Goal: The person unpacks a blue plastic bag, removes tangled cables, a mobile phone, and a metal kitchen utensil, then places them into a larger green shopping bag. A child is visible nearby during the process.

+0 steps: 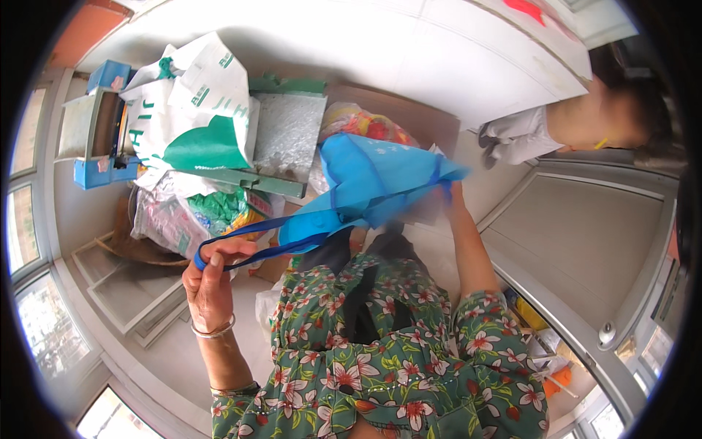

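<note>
A blue non-woven fabric tote bag [364, 170] is stretched sideways before me, in front of my legs. My left hand [211, 285], with a metal bangle at the wrist, grips the bag's dark blue handle [258, 225]. The strap loops round its fingers and is pulled taut. At the far end of the bag, my right hand [439, 200] holds the fabric. Motion blur and the bag's edge hide most of its fingers. The bag bears small pale writing, and its inside is not visible.
A large white and green bag [192, 120] lies beside a green-edged metal tray [288, 131]. Stuffed plastic bags [219, 211] sit below them; another plastic bag [367, 123] rests on a brown surface [433, 118]. Framed screens [123, 285] lean left. A grey door [581, 236] stands right, near another person [581, 120].
</note>
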Tool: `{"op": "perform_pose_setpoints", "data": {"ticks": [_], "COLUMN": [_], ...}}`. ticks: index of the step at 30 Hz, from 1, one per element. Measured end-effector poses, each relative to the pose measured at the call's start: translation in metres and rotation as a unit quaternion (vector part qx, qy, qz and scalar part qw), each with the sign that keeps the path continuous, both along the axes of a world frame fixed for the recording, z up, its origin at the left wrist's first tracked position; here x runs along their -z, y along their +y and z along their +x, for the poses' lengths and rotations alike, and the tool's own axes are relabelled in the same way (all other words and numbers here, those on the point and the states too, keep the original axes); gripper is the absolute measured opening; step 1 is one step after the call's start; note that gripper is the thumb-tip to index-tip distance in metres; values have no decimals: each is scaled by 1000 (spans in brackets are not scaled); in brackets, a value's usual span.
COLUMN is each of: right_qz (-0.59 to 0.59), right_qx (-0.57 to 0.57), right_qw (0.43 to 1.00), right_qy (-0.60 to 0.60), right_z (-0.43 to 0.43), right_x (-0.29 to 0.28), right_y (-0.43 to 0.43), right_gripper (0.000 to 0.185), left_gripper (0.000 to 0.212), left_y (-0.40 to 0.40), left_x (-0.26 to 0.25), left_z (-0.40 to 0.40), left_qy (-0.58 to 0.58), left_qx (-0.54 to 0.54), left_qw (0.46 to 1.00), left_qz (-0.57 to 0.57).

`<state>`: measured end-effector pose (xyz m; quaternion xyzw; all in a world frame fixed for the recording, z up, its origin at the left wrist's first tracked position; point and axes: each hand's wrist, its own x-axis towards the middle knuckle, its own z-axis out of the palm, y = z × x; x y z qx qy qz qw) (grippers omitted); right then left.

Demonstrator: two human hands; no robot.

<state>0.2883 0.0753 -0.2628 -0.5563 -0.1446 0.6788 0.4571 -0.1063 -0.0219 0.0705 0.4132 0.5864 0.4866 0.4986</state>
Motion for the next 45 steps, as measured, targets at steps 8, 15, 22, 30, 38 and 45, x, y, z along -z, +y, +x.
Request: {"op": "perform_pose_setpoints", "data": {"ticks": [8,15,22,30,38,45], "right_qz": [74,202,334,403,612,562], "right_qx": [7,8,-109,-305,-364,-323], "right_qw": [995,979,936,862,628,645], "right_qy": [68,29,-8,-40,-315,-405], "right_z": [-4,-19,-100,-165,-188,-144], "right_x": [-133,-278,-383,-407,-384,-315], "right_y": [3,6,18,11,35,26], "right_gripper": [18,16,19,15,22,37], "left_gripper": [22,30,20,42,40,30], "left_y": [1,7,59,89,82,94], "left_x": [-3,5,-14,1,57,32], "left_z": [-24,-13,25,43,64,81], "left_qy": [-17,73,-120,-34,-14,-79], "left_qx": [-14,-76,104,243,272,174], "left_qw": [1000,992,968,962,951,981], "left_qz": [-21,70,194,119,143,-25]}}
